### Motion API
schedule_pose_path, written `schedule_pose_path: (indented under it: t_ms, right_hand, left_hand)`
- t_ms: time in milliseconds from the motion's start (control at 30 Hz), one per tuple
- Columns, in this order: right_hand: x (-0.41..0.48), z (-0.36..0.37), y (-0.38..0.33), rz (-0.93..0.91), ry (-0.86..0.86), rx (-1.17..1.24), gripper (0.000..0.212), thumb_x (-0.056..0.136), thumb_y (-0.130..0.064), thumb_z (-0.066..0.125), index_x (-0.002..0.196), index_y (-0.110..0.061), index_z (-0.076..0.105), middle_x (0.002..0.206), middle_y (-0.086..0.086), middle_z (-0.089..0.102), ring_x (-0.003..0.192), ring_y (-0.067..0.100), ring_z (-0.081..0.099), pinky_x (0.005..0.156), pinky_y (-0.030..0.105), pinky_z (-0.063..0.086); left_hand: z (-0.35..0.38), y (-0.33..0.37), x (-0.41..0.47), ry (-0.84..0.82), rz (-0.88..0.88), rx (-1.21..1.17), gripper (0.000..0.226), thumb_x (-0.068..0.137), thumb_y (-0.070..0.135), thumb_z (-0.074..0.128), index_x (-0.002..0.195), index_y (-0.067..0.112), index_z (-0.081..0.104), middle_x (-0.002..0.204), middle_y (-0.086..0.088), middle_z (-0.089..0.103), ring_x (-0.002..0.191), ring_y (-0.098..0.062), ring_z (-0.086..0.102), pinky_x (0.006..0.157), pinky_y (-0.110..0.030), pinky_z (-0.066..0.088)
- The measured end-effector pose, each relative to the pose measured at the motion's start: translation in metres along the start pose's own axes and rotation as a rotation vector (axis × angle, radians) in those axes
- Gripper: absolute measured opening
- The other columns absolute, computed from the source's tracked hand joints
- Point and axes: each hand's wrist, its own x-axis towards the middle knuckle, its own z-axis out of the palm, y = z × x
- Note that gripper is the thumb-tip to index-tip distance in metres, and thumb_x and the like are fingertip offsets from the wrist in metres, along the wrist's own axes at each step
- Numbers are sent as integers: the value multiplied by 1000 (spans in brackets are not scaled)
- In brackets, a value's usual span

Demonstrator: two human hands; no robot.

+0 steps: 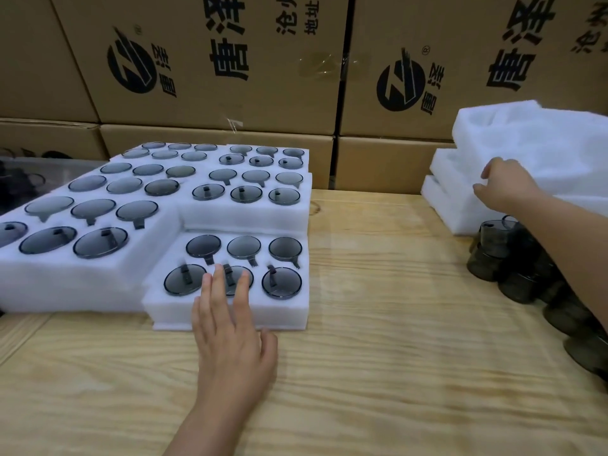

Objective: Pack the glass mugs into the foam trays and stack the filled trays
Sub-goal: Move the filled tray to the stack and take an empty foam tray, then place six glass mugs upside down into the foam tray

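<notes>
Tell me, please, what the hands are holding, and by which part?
The right hand appears to grip an empty foam tray by its left edge; the left hand rests flat on a filled tray, holding nothing.

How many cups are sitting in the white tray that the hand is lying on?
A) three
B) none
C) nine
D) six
D: the tray under the left hand holds two rows of three dark mugs, which makes six, with every hole filled.
</notes>
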Motion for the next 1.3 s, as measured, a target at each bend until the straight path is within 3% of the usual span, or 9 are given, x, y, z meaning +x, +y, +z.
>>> schedule_pose_path:
  t_ms: [200, 467, 600, 700, 767, 900, 1067, 1200, 1300]
  right_hand:
    - [-6, -1, 0, 43, -14, -24, 29, 94, -9, 41, 110, 8, 57, 127, 32, 41, 114, 42, 44, 92, 46, 39]
    - [-59, -36, -24, -147, 304, 253, 24, 94, -17, 52, 107, -4, 68, 130, 12, 43, 113, 30, 49, 94, 34, 37]
    - [-125, -42, -43, -243, 378, 426, 18, 91, -14, 56, 105, -14, 66, 116, 6, 51, 90, 19, 56, 82, 23, 35]
    - [-194, -33, -52, -255, 362, 601, 38, 86, -8, 55, 122, -21, 51, 108, -2, 50, 74, 13, 49, 75, 23, 34]
    - [-243, -17, -53, -240, 410, 641, 44, 80, -2, 53, 122, -16, 52, 103, -3, 50, 76, 14, 48, 74, 21, 33]
    - [-312, 12, -48, -217, 504, 672, 31, 66, -2, 43, 88, -2, 65, 89, 2, 55, 85, 18, 49, 73, 25, 35]
    - [-320, 14, -24, -198, 222, 916, 21, 65, 0, 44, 64, -14, 61, 74, 3, 58, 72, 8, 50, 66, 22, 36]
    - [-317, 11, -10, -151, 119, 1007, 25, 63, -3, 43, 49, -18, 58, 66, 14, 54, 66, 13, 48, 62, 27, 32]
    - [-314, 6, 3, -124, 106, 966, 21, 61, -9, 44, 47, -16, 56, 58, 12, 49, 63, 24, 45, 61, 30, 30]
  left_hand:
    - [3, -2, 1, 20, 2, -9, 70, 71, 20, 42, 138, 0, 41, 152, -27, 23, 141, -39, 16, 112, -51, 13]
    - [3, -1, -2, 14, -3, -37, 72, 69, 14, 52, 139, 0, 41, 152, -26, 23, 142, -41, 16, 112, -59, 18]
    - [-3, 3, -1, 20, 11, -105, 69, 74, 16, 50, 140, 0, 39, 153, -25, 21, 143, -40, 16, 114, -58, 15]
    - [-9, 7, -1, 80, 104, -234, 61, 85, 23, 42, 141, 0, 36, 152, -24, 25, 142, -39, 20, 114, -55, 17]
    - [-13, 6, -2, 131, 190, -369, 60, 88, 25, 39, 143, 4, 27, 151, -23, 26, 142, -37, 21, 115, -50, 17]
    - [-17, 7, -10, 179, 248, -617, 56, 92, 28, 38, 145, 16, 21, 149, -3, 28, 138, -9, 25, 114, -23, 18]
    - [-18, 11, -20, -42, -39, -1048, 41, 87, 53, 38, 126, 40, 39, 107, 13, 66, 99, -5, 63, 86, -22, 46]
    - [-11, 12, -20, -335, 1, -1067, 51, 79, 59, 44, 127, 44, 37, 124, 1, 57, 112, -11, 56, 91, -26, 44]
    - [-10, 11, -17, -357, 35, -1035, 55, 79, 57, 43, 132, 40, 38, 131, -1, 51, 120, -7, 50, 95, -19, 41]
